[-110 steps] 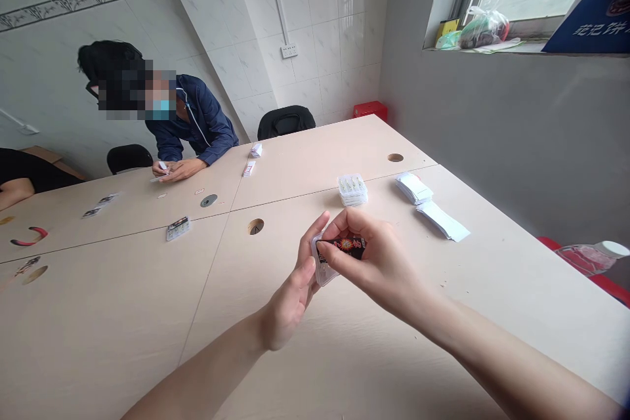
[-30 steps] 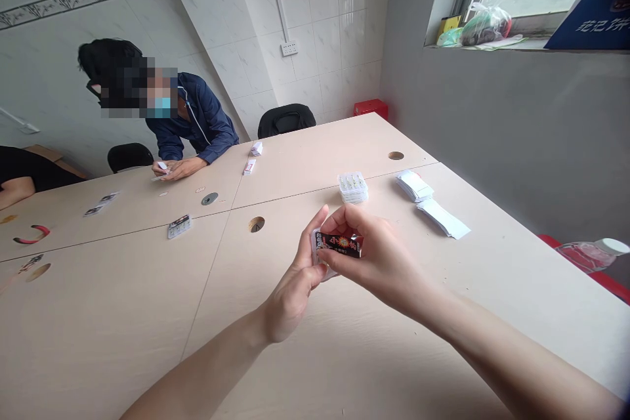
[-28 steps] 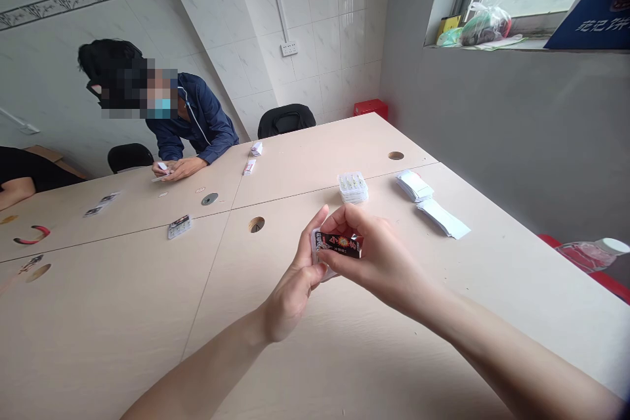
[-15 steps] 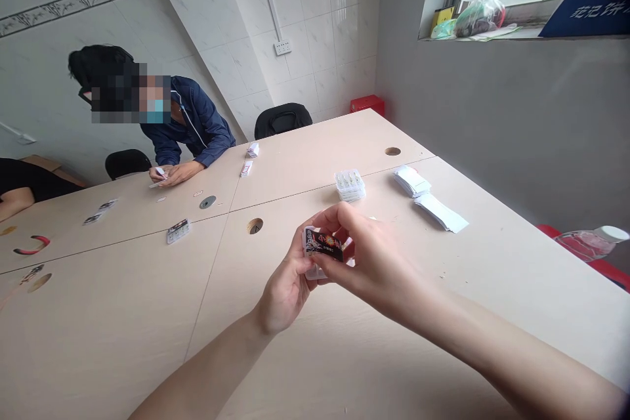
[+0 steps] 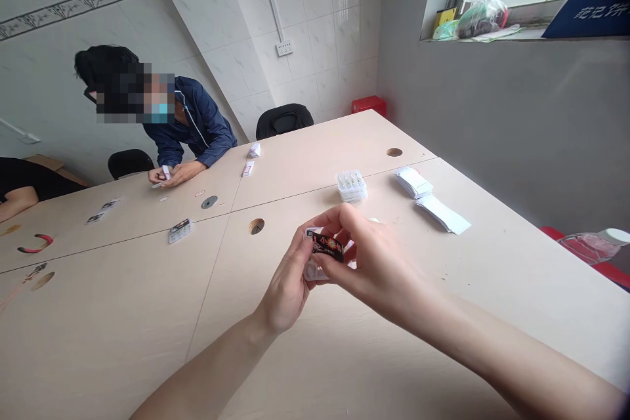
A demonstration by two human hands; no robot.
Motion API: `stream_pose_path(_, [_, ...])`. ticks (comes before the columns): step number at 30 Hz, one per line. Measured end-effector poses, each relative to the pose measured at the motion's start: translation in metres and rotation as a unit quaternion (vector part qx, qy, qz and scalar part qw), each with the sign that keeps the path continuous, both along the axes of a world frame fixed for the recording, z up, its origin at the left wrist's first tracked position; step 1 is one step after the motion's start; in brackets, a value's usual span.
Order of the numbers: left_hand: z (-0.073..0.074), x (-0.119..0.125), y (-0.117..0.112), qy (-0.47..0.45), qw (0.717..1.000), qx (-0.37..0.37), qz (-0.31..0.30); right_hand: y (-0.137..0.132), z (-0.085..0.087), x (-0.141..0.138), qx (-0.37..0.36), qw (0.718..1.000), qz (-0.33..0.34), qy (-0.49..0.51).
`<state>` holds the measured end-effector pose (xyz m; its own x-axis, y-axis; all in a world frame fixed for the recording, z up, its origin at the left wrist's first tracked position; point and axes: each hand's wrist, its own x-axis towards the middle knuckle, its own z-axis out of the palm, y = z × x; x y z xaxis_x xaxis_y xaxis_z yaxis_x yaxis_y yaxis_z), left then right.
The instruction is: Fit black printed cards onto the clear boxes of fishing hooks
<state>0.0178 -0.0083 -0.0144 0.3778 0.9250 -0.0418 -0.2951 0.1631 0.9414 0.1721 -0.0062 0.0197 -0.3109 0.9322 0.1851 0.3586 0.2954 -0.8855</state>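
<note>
Above the pale wooden table (image 5: 344,354), my left hand (image 5: 285,289) and my right hand (image 5: 374,262) meet over a small clear plastic case with a black and red printed card (image 5: 325,249). My left fingers grip the case's left end from below. My right thumb and fingers pinch the card's right side against the case. Part of the case is hidden behind my fingers.
A stack of clear cases (image 5: 351,186) and piles of white cards (image 5: 429,199) lie further right. A person in a blue jacket (image 5: 194,125) handles small items across the table. More cases (image 5: 179,230), cable holes (image 5: 256,226), a black chair (image 5: 285,119) and a bottle (image 5: 590,249) are around.
Both hands have slid a little left and toward me with the case and card. My left fingers have curled from stretched out to wrapped around the case's end.
</note>
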Motion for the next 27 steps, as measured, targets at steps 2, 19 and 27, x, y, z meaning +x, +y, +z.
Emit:
stream_pose_path(2, [0.0, 0.0001, -0.0001, 0.01, 1.0, 0.002, 0.008, -0.0001, 0.0007, 0.0003, -0.001, 1.0, 0.001, 0.002])
stream_pose_path(19, [-0.0015, 0.0008, -0.0007, 0.049, 0.998, 0.027, 0.038, -0.001, -0.0045, -0.0017, 0.079, 0.996, -0.033, -0.032])
stream_pose_path(27, [0.0018, -0.0013, -0.002, 0.024, 0.998, 0.012, 0.055, 0.0065, -0.0078, 0.0018, 0.061, 0.997, -0.043, -0.031])
